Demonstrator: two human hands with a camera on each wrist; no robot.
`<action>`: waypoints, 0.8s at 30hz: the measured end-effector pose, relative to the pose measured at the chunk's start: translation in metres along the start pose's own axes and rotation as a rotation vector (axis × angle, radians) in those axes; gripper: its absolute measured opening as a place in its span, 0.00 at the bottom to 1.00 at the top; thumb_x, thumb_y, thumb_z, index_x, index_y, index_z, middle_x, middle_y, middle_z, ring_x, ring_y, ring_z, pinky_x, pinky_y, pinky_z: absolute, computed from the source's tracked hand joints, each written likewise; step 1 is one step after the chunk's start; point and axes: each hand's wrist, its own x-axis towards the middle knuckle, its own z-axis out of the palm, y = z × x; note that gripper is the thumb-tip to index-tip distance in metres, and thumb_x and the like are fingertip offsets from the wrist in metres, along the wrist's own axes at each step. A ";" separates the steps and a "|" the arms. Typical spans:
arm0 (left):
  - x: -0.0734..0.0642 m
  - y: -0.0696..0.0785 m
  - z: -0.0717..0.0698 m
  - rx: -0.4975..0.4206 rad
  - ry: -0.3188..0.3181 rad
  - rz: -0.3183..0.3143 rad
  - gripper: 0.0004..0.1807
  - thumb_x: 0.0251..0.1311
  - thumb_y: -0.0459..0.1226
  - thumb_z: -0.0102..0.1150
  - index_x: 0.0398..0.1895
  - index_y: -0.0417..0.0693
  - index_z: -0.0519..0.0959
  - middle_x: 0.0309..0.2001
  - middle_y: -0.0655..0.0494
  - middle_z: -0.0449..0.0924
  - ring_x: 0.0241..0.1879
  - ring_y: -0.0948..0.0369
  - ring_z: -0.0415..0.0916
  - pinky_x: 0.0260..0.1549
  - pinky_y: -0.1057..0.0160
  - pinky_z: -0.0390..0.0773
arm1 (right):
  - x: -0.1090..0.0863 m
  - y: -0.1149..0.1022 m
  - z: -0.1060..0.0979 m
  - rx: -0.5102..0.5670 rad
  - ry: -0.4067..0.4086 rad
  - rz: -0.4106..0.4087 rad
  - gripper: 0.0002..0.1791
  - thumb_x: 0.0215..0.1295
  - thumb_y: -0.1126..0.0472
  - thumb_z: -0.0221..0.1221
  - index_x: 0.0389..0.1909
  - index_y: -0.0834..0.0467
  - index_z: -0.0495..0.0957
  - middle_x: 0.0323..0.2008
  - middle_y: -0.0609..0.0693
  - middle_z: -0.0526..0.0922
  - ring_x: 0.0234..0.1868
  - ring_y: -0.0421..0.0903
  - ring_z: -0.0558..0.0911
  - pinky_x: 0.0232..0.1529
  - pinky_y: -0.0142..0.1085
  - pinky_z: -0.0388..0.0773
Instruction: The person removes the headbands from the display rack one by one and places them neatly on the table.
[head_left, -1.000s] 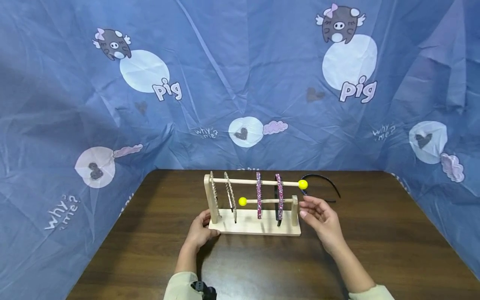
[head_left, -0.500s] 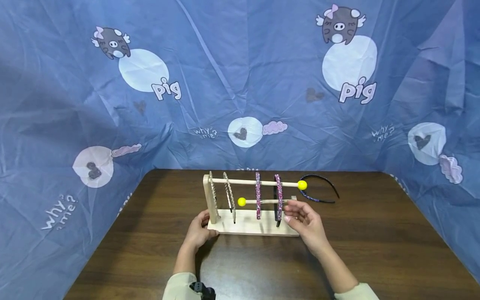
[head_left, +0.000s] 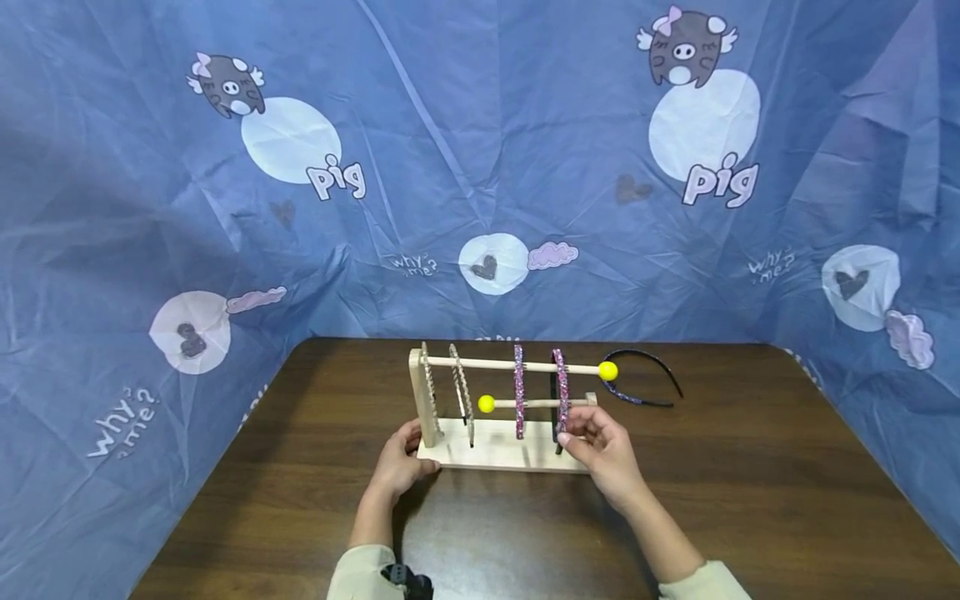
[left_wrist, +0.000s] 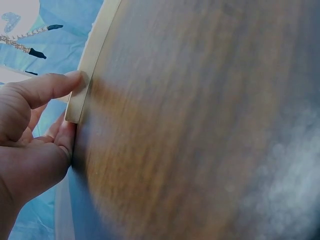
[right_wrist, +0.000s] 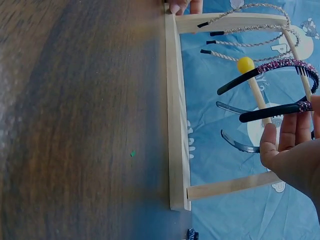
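A light wooden headband stand with two horizontal rods stands on the table. My left hand grips the left end of its base, thumb on top, as the left wrist view shows. Two pale braided headbands hang at the left of the upper rod. Farther right hang two pink glittery headbands, one near the middle and one at the right. With thumb and fingers, my right hand pinches the right-hand pink headband near its lower part. The right hand covers the stand's right post in the head view.
A dark headband with blue glitter lies on the brown table, behind and right of the stand. Yellow balls cap the upper rod and the lower rod. A blue patterned cloth hangs behind the table.
My right hand has moved left from beside the stand's right post to the right-hand pink headband and taken hold of it. My left hand keeps its grip on the base.
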 end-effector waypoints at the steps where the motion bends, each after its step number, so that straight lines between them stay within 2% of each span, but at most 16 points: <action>1: 0.000 0.000 0.000 0.000 -0.001 0.000 0.41 0.31 0.14 0.61 0.60 0.30 0.66 0.50 0.33 0.72 0.47 0.45 0.70 0.42 0.54 0.73 | 0.000 0.000 0.000 -0.013 0.005 0.001 0.14 0.53 0.76 0.59 0.41 0.75 0.70 0.32 0.55 0.76 0.34 0.44 0.75 0.37 0.31 0.73; 8: 0.000 0.001 0.001 0.001 -0.001 0.022 0.41 0.31 0.14 0.61 0.59 0.29 0.66 0.50 0.33 0.72 0.48 0.45 0.70 0.46 0.50 0.70 | 0.001 -0.003 0.000 -0.042 0.018 -0.025 0.10 0.53 0.79 0.57 0.37 0.74 0.70 0.30 0.55 0.76 0.32 0.42 0.75 0.35 0.30 0.73; 17: 0.002 0.004 0.002 -0.021 -0.013 0.024 0.42 0.31 0.14 0.61 0.59 0.28 0.65 0.50 0.32 0.72 0.47 0.44 0.71 0.46 0.49 0.70 | 0.004 -0.009 -0.002 -0.030 0.010 -0.113 0.08 0.53 0.80 0.56 0.35 0.73 0.70 0.31 0.52 0.76 0.32 0.41 0.74 0.33 0.29 0.72; 24: -0.001 0.001 0.001 0.015 0.001 0.018 0.42 0.30 0.14 0.61 0.59 0.28 0.65 0.49 0.33 0.72 0.49 0.44 0.69 0.48 0.48 0.68 | 0.002 -0.011 -0.004 -0.042 0.003 -0.118 0.07 0.55 0.79 0.56 0.35 0.73 0.70 0.31 0.53 0.77 0.32 0.41 0.75 0.33 0.28 0.72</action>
